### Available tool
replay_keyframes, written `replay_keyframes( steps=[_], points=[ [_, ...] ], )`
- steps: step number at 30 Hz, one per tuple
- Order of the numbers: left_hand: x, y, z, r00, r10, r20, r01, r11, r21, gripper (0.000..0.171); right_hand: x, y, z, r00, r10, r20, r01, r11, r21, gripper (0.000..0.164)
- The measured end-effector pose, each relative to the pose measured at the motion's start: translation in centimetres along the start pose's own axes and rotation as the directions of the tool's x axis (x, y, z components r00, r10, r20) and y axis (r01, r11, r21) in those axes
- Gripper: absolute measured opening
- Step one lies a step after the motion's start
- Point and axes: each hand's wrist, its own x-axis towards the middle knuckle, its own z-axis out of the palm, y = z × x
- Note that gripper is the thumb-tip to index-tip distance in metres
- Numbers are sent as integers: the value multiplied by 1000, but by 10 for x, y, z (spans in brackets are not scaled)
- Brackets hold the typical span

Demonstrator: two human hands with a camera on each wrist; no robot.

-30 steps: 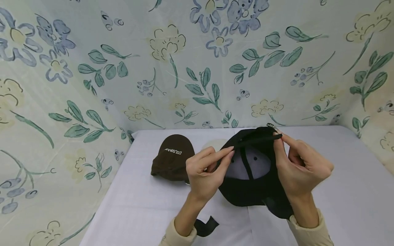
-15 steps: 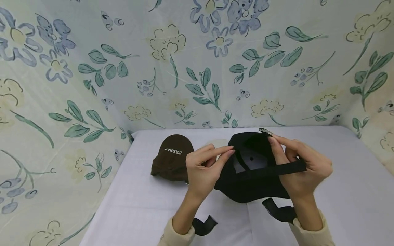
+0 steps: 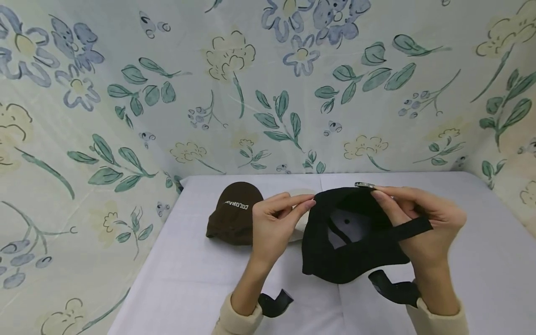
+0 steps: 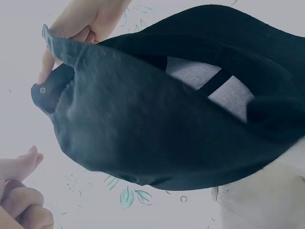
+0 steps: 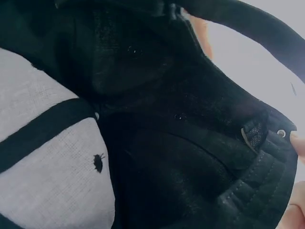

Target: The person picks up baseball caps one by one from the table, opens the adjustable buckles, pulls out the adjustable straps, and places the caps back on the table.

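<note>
A black cap (image 3: 326, 256) is held up with its opening and light grey lining facing me. My right hand (image 3: 431, 223) pinches the cap's back edge beside a small metal buckle (image 3: 364, 185). The loose black strap (image 3: 412, 229) lies across that hand. In the right wrist view, the pinched end shows a metal eyelet (image 5: 281, 133) at the fingertips. My left hand (image 3: 274, 223) has thumb and index fingertips together near the cap's left edge. The left wrist view shows this left hand (image 4: 21, 191) apart from the cap, with other fingers curled and nothing visible between its fingertips.
A brown cap (image 3: 236, 214) with white lettering sits on the white-covered table (image 3: 188, 279) at left. Behind the black cap, a whitish cap (image 3: 299, 228) is partly hidden. Floral cloth (image 3: 268, 70) hangs at the back and sides. Black straps (image 3: 274, 304) show at both wrists.
The strap, earlier stretched between both hands, has swung down and over my right hand. The cap has turned and shifted slightly right with the right hand. The left hand stays nearly in place.
</note>
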Motion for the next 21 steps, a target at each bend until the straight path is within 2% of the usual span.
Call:
replay_keyframes(
  steps=[6,13,16,21],
  points=[
    [0,0,-1,997,-66,32,67,997,-34,14,2,-3,-2,995,82,-53,-70,975,209,8],
    [1,1,-2,988,-133,84,139,987,-80,16,2,-6,-8,979,183,-90,-156,956,250,10],
    [1,1,-3,977,-175,119,189,976,-112,18,1,-5,-11,975,208,-76,-179,942,283,11],
    [1,1,-5,952,-230,204,270,943,-197,22,1,-4,-14,974,224,-29,-195,895,400,15]
  ],
)
